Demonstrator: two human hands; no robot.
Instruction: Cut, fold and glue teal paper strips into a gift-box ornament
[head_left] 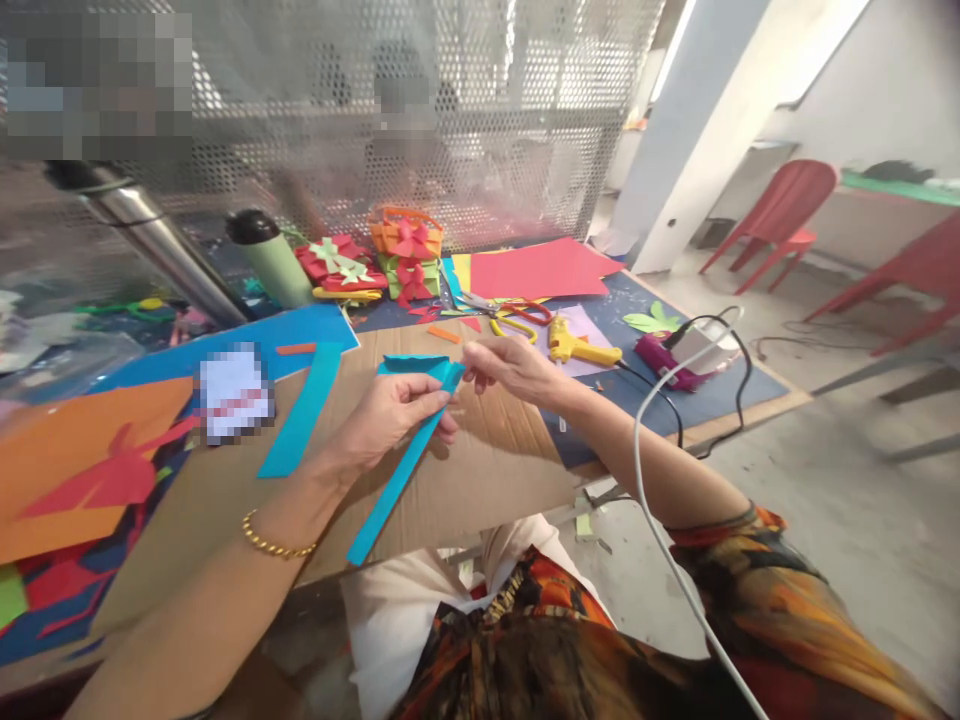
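Note:
A long blue strip [397,490] slants down from between my hands over the brown cardboard [495,470]. My left hand [405,410] pinches its upper part, thumb on top. The fingers of my right hand [510,370] are closed at the strip's top end. A folded blue piece [412,366] with a dark upper edge lies behind my left fingers; whether it is joined to the strip cannot be made out. A wider blue strip [304,415] rests on the cardboard to the left.
Scissors [517,322], a yellow glue gun [581,345] and red sheets [536,270] lie behind my right hand. Paper boxes [409,255], a green bottle [270,260] and a steel flask [161,240] stand at the back. A white cable [652,515] crosses my right arm.

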